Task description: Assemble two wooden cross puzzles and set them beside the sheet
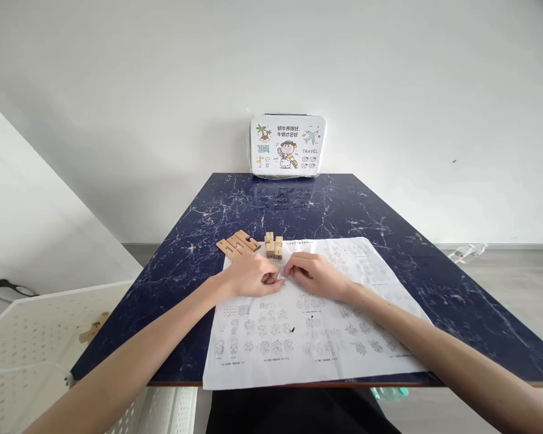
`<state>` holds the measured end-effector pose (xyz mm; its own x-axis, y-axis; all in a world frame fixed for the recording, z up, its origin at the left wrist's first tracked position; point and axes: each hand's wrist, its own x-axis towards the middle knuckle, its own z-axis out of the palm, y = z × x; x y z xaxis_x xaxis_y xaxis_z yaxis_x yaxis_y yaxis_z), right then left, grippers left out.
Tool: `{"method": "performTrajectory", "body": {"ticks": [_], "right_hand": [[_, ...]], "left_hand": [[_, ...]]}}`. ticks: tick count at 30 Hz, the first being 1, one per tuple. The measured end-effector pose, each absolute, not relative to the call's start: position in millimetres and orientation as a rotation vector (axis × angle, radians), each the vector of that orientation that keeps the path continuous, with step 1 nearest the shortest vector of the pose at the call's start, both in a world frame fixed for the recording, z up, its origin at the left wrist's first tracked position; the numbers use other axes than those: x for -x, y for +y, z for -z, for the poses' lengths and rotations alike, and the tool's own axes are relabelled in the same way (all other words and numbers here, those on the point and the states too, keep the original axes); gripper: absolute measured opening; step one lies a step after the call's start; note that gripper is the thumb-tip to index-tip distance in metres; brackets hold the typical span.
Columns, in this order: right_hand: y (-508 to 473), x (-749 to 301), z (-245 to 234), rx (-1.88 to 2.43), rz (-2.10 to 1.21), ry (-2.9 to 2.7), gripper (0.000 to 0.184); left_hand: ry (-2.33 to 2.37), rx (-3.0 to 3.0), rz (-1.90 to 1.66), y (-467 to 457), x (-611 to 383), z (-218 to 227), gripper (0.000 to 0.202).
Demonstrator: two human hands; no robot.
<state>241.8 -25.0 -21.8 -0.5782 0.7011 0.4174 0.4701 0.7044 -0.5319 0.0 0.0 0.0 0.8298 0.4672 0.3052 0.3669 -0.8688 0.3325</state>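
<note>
Both of my hands rest on a large printed paper sheet (276,349) covered in small line diagrams. My left hand (253,275) has its fingers curled in, the thumb lying along the paper, and nothing shows in its grip. Close beside it, my right hand (315,275) is also curled, its fingertips bent down to the sheet. Just beyond my hands, at the sheet's far edge, stands a small interlocked group of pale wooden puzzle blocks (274,246). Flat wooden pieces with cut-out notches (239,243) lie left of it, near my left hand's knuckles.
The dark blue marble-patterned table (344,208) reaches to the wall. A white cartoon-printed case (288,146) stands at its far end. At the lower left is a white perforated basket (31,337) with wooden pieces (93,328). A clear plastic item (468,253) lies on the floor at right.
</note>
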Motion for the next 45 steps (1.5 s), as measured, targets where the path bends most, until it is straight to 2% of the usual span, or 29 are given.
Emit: {"method": "performTrajectory", "body": {"ticks": [21,27,30,32,34,36,45], "right_hand": [[-26,-241,20,0.908,-0.499,-2.297,0.029],[-26,-241,19,0.896,-0.508,-2.295,0.03],[-25,-242,20,0.895,-0.513,-2.295,0.03],[-25,-242,20,0.894,-0.514,-2.296,0.03],[-25,-242,19,0.894,-0.515,-2.299,0.03],[-25,-242,19,0.896,-0.519,-2.302,0.03],[-25,-243,18,0.91,-0.538,-2.305,0.029]], "left_hand": [[0.66,-2.756,-0.629,-1,0,0,0.043],[0.759,-2.749,-0.794,5,4,-2,0.046],[0.911,-2.729,-0.998,15,12,-4,0.048],[1.131,-2.677,-1.215,25,20,-6,0.042],[1.274,-2.672,-1.273,36,31,-8,0.027],[1.361,-2.703,-1.211,48,43,-8,0.025],[1.346,-2.669,-0.732,70,66,5,0.046]]}}
